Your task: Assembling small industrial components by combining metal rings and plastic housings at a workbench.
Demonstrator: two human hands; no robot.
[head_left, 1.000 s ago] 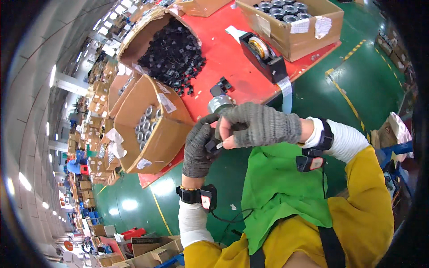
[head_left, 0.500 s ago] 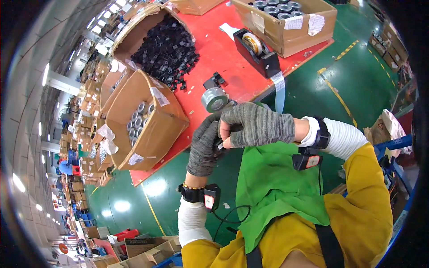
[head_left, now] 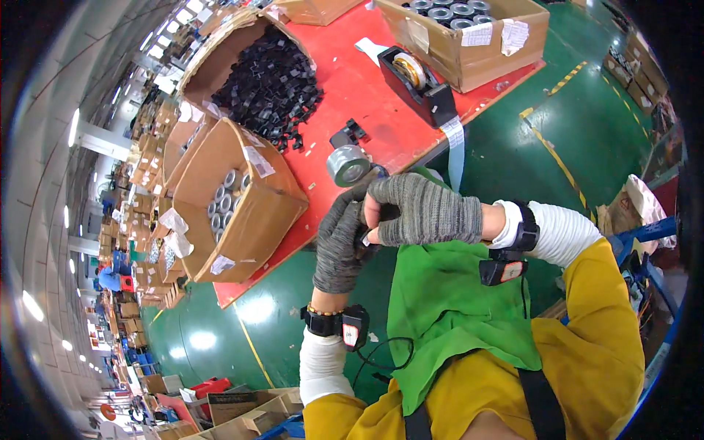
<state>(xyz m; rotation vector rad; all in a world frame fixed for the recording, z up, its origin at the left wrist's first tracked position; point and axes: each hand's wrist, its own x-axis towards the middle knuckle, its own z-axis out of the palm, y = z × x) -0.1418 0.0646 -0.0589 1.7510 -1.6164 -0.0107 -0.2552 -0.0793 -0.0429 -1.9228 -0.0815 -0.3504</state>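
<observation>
From the head view, both gloved hands meet in front of the green apron [head_left: 447, 308], just off the edge of the red table [head_left: 352, 81]. The left hand [head_left: 339, 246] stands upright, fingers curled around a small dark part [head_left: 367, 242], mostly hidden. The right hand [head_left: 429, 209] lies across it, pinching the same part, with a grey tape roll [head_left: 348, 165] just above.

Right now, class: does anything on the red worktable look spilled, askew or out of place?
Yes. The tipped brown cardboard box at the far left has spilled small black plastic parts across the red table; a few lie scattered toward the grey metal ring.
</observation>
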